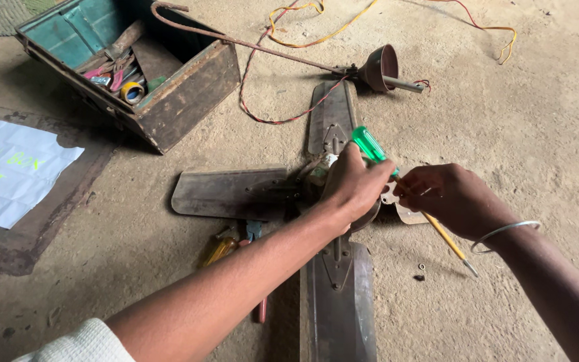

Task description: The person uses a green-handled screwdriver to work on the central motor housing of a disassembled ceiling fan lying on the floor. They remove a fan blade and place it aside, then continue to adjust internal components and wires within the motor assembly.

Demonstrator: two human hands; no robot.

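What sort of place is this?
Probably a makeshift repair spot on a bare concrete floor: an old metal toolbox, loose wires, and a dismantled ceiling fan under the person's hands.

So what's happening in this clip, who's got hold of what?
A person sits over a ceiling fan lying on the concrete floor. The left hand grips a green-handled screwdriver at the fan's hub, and the right hand pinches something small beside it, above a yellow tool. An open metal toolbox stands to the left, loose wires and the fan's rod beyond, and more tools lie beside the blades.
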